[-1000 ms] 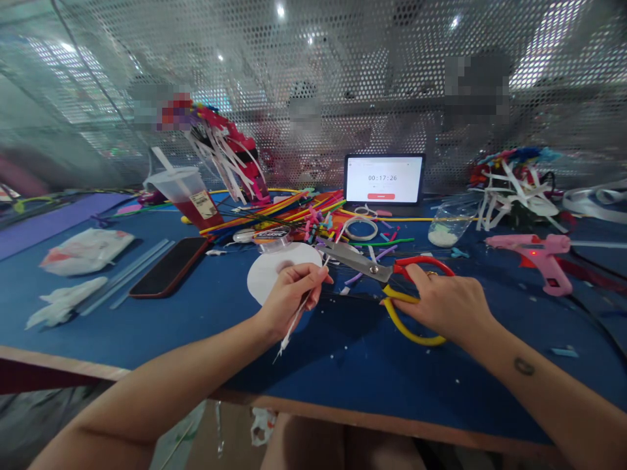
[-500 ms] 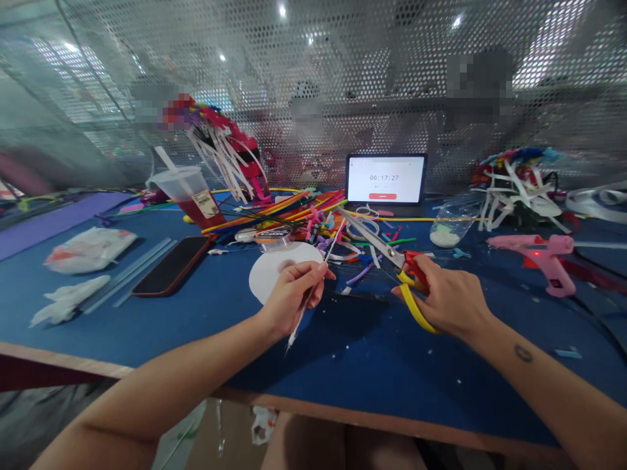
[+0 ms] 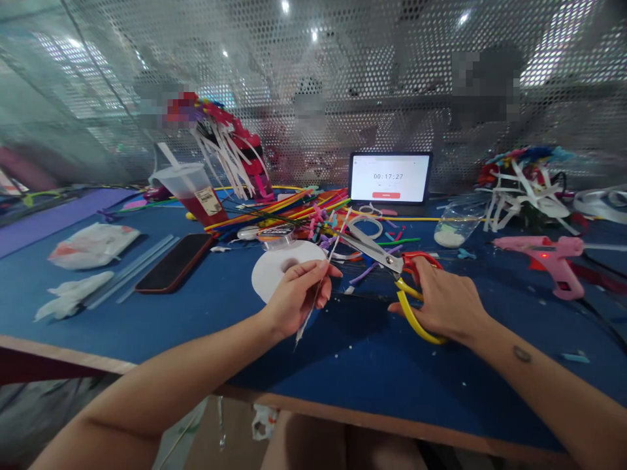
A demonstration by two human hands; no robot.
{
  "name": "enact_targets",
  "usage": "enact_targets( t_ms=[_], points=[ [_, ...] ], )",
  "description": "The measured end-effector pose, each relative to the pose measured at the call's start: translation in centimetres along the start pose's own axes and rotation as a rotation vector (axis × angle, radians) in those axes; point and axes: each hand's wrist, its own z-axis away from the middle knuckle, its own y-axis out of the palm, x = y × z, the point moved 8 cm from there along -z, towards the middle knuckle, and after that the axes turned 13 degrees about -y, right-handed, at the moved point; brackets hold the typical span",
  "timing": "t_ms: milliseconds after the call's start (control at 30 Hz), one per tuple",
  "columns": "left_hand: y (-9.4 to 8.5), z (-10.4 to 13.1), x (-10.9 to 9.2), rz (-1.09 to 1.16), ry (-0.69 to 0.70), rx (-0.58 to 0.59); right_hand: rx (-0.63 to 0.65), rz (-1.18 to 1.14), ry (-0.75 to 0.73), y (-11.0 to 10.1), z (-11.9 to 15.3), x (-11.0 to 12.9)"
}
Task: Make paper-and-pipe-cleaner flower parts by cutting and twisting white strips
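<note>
My left hand (image 3: 301,297) is closed in a pinch around a thin white strand (image 3: 305,324), which slants up to the right past my fingertips and ends in a frayed tip below. I cannot tell whether it is a stem or a ribbon. In my right hand (image 3: 450,300) is a pair of scissors (image 3: 379,256) with one red and one yellow handle loop. Its blades point up and left, and their tips overlap the strand's upper part in view; whether they touch it is unclear. Behind my left hand lies a white disc-shaped spool (image 3: 267,275).
Colourful pipe cleaners (image 3: 289,212) and offcuts are heaped at the back. A tablet (image 3: 390,177) shows a timer. At left are a drink cup (image 3: 189,189), a phone (image 3: 174,263) and plastic wraps (image 3: 93,246). A pink glue gun (image 3: 548,251) and a clear bag (image 3: 455,225) lie at right.
The scissor blades have swung down and left, bringing their tips up to the white strand. My left hand keeps its pinch, and the whole view has shifted slightly.
</note>
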Motion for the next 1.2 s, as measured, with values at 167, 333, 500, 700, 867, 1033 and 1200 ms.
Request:
enact_targets(
  t_ms=[167,333,500,700,867,1033,1200],
  points=[
    [0.0,0.0,0.0,0.025,-0.001,-0.002,0.021,-0.052,-0.008,0.5,0.1,0.5],
    [0.0,-0.1,0.2,0.032,0.003,0.013,-0.014,-0.003,-0.03,0.0,0.1,1.1],
    [0.2,-0.1,0.3,0.036,-0.001,0.045,-0.029,0.06,-0.022,-0.2,0.1,1.4],
    [0.3,-0.1,0.3,0.031,0.001,0.052,-0.029,0.089,-0.051,0.0,0.2,1.5],
    [0.3,-0.2,0.4,0.034,-0.011,0.054,0.006,0.13,-0.074,0.4,0.4,1.6],
    [0.4,-0.3,0.4,0.034,-0.015,0.048,0.006,0.149,-0.08,0.6,0.3,1.6],
    [0.2,-0.3,0.6,0.037,-0.019,0.046,0.019,0.175,-0.08,0.6,0.3,1.6]
  ],
)
